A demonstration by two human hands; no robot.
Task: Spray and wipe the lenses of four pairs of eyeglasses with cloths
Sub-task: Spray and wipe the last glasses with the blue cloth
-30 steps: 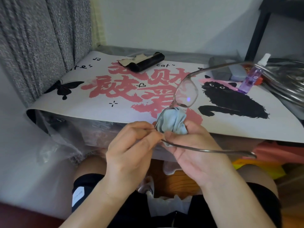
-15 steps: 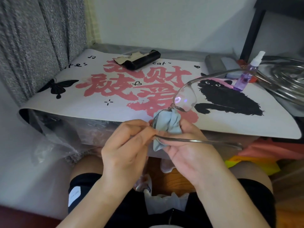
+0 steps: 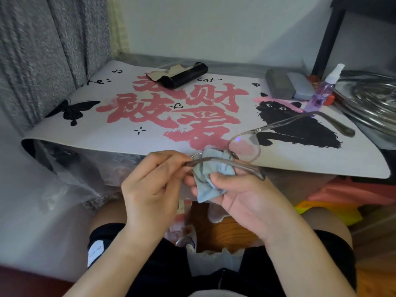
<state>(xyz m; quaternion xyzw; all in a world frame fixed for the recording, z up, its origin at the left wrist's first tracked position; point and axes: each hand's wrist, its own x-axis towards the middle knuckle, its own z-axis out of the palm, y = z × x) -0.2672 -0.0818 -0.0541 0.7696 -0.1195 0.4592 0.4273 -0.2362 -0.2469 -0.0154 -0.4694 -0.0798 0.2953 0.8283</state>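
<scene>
Glasses [image 3: 244,147] held above the worktop [image 3: 300,161] edge: left hand [image 3: 152,189] pinches the frame; right hand [image 3: 242,196] grips cloth [image 3: 209,179] against one lens.

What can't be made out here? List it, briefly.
Head view only:
- One lens of the eyeglasses: wrapped in the blue cloth, so its cleanliness is unknowable.
- Right hand fingertips: behind the cloth.
- Spray bottle label: too small.
- Other pairs: none visible; only closed cases.
</scene>
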